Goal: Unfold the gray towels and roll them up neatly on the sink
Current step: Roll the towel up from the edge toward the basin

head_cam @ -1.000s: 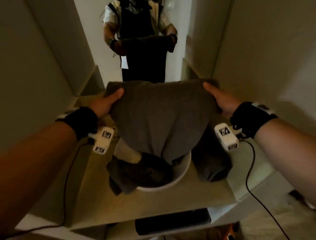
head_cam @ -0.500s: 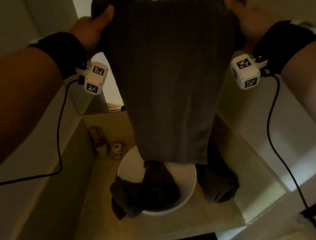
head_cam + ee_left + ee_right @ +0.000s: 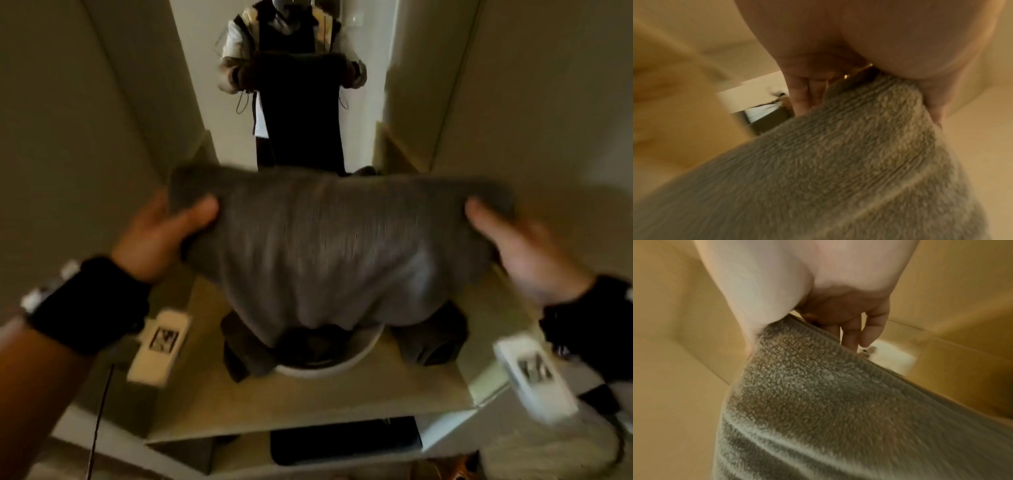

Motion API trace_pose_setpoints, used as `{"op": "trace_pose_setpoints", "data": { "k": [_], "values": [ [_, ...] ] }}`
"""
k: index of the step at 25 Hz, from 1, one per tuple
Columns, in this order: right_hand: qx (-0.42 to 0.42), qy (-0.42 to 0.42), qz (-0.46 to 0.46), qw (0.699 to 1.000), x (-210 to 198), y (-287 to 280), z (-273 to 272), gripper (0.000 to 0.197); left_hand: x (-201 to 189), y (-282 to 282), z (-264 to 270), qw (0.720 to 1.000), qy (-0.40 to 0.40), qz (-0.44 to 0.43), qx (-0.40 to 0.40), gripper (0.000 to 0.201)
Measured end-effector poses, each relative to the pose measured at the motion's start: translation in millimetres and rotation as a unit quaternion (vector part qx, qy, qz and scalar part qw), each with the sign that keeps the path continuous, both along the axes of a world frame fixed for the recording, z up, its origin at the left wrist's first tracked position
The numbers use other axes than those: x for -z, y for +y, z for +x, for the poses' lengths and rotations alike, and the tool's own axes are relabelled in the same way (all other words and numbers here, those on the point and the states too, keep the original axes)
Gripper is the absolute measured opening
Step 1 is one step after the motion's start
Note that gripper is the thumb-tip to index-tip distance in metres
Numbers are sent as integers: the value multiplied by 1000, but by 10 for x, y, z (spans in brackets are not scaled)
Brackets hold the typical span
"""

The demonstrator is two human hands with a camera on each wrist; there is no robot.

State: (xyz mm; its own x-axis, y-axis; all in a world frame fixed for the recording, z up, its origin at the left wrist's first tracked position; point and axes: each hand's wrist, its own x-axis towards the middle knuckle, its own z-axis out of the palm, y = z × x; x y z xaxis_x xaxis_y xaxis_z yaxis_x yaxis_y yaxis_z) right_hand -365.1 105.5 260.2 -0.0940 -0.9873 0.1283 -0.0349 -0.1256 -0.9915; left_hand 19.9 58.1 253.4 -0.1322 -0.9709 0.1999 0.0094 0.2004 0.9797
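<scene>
A gray towel [image 3: 329, 246] hangs spread between my hands above the white round sink [image 3: 356, 358]. My left hand [image 3: 185, 219] pinches its left top corner, thumb on the near face and fingers behind. My right hand [image 3: 493, 222] pinches the right top corner the same way. The towel's lower edge drapes down onto the sink. The left wrist view shows the towel [image 3: 838, 162] held between thumb and fingers [image 3: 803, 95]; in the right wrist view the towel [image 3: 818, 394] runs down from the fingers [image 3: 851, 335]. A darker crumpled towel [image 3: 246, 353] lies in the sink.
A rolled gray towel [image 3: 431, 342] lies on the beige counter [image 3: 308, 404] right of the sink. A mirror [image 3: 294, 85] behind reflects a person holding the towel. Walls close in on both sides. A dark shelf item [image 3: 346, 442] sits below the counter's front edge.
Half a second ago the towel was raised high, hanging long above the sink. Both hands have since come down with it, and its lower part now bunches on the sink.
</scene>
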Motion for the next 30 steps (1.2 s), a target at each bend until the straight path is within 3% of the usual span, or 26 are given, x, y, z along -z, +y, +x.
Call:
{"op": "trace_pose_setpoints", "data": {
  "k": [1,2,5,10,11,15,18,21,24,26,30],
  "values": [
    [5,-2,22,1000,322,263,-21,22,275,278,8,1000,-17,19,-5,45],
    [-8,2,47,999,629,508,-51,27,530,547,8,998,-28,49,-11,59],
    [-45,-40,195,979,1446,1086,-170,75,1197,1198,104,981,-48,188,2,106],
    [-93,-36,369,924,2341,1667,-314,95,1903,1894,153,947,-120,291,62,96],
    [-86,-42,390,916,2451,1721,-326,93,2008,1981,141,941,-117,311,67,101],
    [-33,-104,478,872,2608,1792,-287,50,2374,2249,10,919,-71,387,31,111],
    [-17,-127,506,853,2692,1842,-272,51,2626,2384,-25,915,-57,399,-4,119],
    [12,-172,487,856,2784,1877,-230,53,2742,2410,-64,902,-9,431,-33,115],
    [20,-194,463,865,2809,1915,-153,38,2810,2360,-114,923,-30,381,-37,121],
    [37,-201,444,873,2784,1913,-98,26,2801,2322,-105,935,-47,353,2,123],
    [78,-179,418,887,2785,1868,-60,25,2703,2214,28,934,-126,308,131,118]
  ]
}}
